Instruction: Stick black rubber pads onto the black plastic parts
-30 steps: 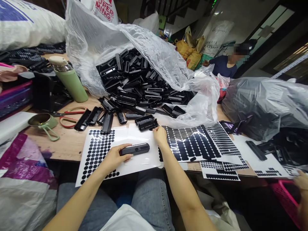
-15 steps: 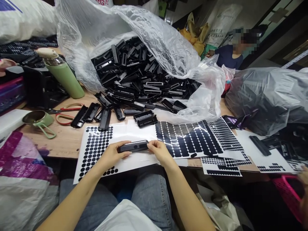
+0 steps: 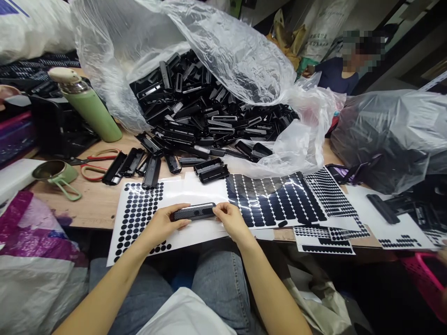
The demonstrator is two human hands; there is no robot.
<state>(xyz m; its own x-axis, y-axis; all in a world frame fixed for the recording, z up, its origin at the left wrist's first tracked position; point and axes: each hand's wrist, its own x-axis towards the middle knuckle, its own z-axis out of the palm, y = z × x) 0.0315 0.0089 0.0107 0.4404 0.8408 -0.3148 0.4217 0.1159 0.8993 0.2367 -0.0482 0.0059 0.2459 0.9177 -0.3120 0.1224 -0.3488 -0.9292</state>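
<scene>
Right-hand fingers [image 3: 221, 207] drawn in, beside housing [image 3: 199, 212] — seemingly touching

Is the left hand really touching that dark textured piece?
Touching. The head view shows the left hand pinching the dark textured piece near one end, between thumb and fingers.

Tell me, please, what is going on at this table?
A person's left hand grips an elongated black plastic casing, and the right hand touches its right end. It is over a white sheet with round black dots. Beyond, similar black plastic pieces lie heaped at the mouth of a translucent plastic bag.
</scene>
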